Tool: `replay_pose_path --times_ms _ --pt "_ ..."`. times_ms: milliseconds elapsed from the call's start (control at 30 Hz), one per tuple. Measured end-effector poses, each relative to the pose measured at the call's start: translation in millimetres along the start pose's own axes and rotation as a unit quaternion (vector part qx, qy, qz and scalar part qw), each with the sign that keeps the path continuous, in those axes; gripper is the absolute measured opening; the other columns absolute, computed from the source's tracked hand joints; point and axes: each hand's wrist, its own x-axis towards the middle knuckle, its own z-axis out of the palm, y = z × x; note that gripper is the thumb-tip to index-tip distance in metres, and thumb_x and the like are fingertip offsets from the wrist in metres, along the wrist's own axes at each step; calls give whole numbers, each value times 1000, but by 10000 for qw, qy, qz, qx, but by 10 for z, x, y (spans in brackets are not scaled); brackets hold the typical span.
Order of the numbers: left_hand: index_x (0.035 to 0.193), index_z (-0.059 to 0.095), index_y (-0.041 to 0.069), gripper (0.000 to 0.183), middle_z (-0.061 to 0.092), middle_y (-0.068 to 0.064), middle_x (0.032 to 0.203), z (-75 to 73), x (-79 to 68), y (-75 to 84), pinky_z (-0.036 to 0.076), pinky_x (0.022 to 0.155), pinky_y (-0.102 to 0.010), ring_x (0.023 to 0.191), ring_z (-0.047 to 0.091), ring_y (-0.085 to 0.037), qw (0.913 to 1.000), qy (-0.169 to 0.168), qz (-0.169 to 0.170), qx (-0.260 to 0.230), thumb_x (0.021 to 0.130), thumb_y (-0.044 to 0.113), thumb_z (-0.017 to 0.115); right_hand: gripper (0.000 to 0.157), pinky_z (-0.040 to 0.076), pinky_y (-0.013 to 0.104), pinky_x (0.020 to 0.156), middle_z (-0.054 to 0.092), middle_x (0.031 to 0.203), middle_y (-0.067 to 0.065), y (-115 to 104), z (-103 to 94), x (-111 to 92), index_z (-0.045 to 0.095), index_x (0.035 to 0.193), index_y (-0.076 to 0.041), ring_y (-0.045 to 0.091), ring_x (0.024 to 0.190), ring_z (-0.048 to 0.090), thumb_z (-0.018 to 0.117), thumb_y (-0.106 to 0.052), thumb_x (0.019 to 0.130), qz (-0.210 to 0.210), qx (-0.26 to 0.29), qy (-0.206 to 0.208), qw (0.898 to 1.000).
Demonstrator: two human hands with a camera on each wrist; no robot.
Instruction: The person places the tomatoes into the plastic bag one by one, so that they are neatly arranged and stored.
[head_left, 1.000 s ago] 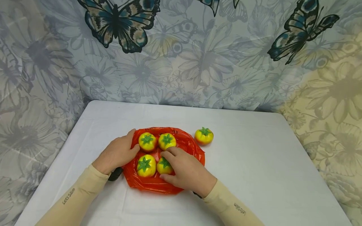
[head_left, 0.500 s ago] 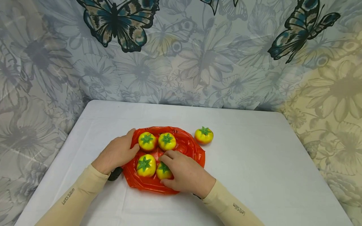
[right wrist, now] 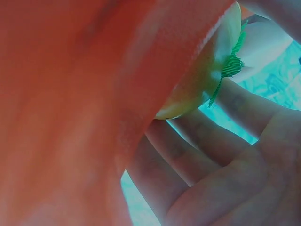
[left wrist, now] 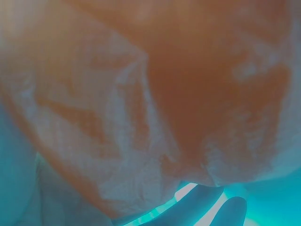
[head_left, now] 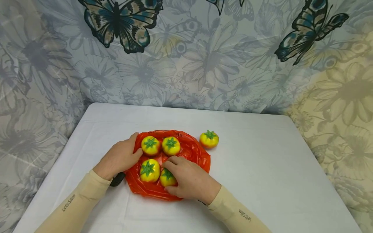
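A red plastic bag (head_left: 190, 147) lies spread open on the table, its rim rolled down. Four would-be rows aside, several toy tomatoes sit inside it, yellow with green star-shaped leaves, among them a back-left tomato (head_left: 150, 145), a back-right tomato (head_left: 171, 146) and a front-left tomato (head_left: 150, 170). My right hand (head_left: 192, 176) curves its fingers and thumb round the front-right tomato (head_left: 167, 177), whose right side it hides. At the bag's left rim, my left hand (head_left: 120, 158) grips the plastic, thumb on the inner side. Red film fills most of the left wrist view.
One more toy tomato (head_left: 209, 139) stands on the white table (head_left: 262, 168), just beyond the bag's back-right side. A patterned butterfly backdrop (head_left: 192, 64) rises behind the table's far edge.
My right hand has shifted slightly towards me, uncovering the back-right tomato. My left hand stays at the bag's left rim.
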Motion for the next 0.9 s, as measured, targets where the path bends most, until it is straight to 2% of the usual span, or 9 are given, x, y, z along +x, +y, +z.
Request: replay_pose_path --times_ms 467,700,900 --pt "166 26 -11 77 53 -33 158 -31 7 19 59 105 -60 127 69 -44 10000 -2 28 -22 107 31 54 57 60 28 104 65 137 -2 10 -7 -1 66 142 -17 11 119 64 84 -40 93 -53 8 91 9999" --pt "166 26 -11 77 52 -33 159 -31 -8 17 57 107 -62 130 67 -46 10000 -6 57 -34 108 31 54 60 60 30 105 65 140 -3 38 -16 -14 66 143 -18 11 123 65 83 -47 93 -121 41 240 9996" --pt "165 27 -12 77 54 -34 157 -6 -19 12 59 105 -61 128 68 -46 9999 14 100 -44 108 30 55 61 61 37 107 68 140 -1 118 -160 -44 66 144 -19 16 128 66 79 -53 95 119 165 337 9992"
